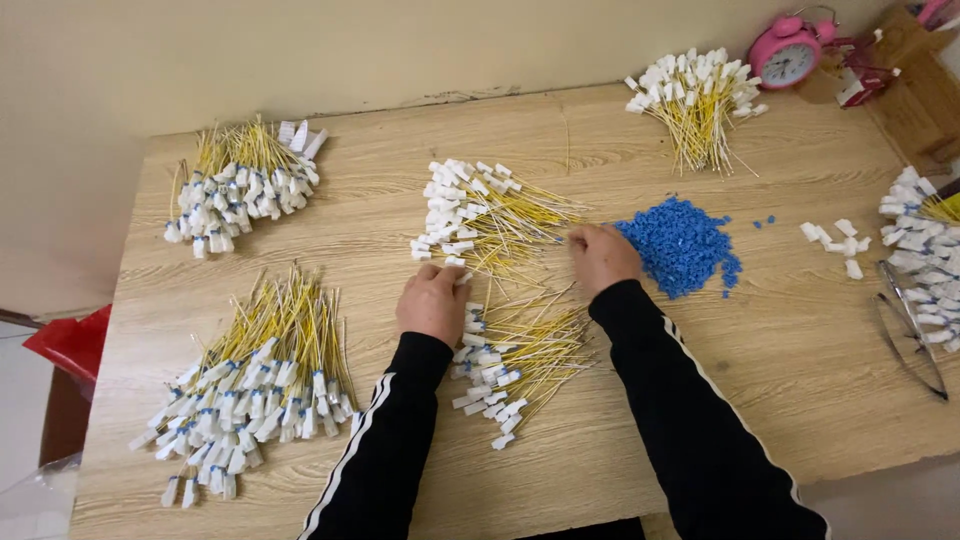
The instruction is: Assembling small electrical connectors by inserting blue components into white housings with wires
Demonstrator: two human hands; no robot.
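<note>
My left hand rests knuckles-up on the wooden table, its fingers curled over the white ends of yellow wires between the middle pile and a nearer pile. My right hand lies on the yellow tips of the middle pile, fingers bent down on them, next to a heap of small blue plastic pieces. Whether either hand actually pinches a wire is hidden under the fingers.
More piles of yellow wires with white tags lie at far left, near left with blue parts, back right and right edge. Loose white caps, a metal wire tool, a pink alarm clock.
</note>
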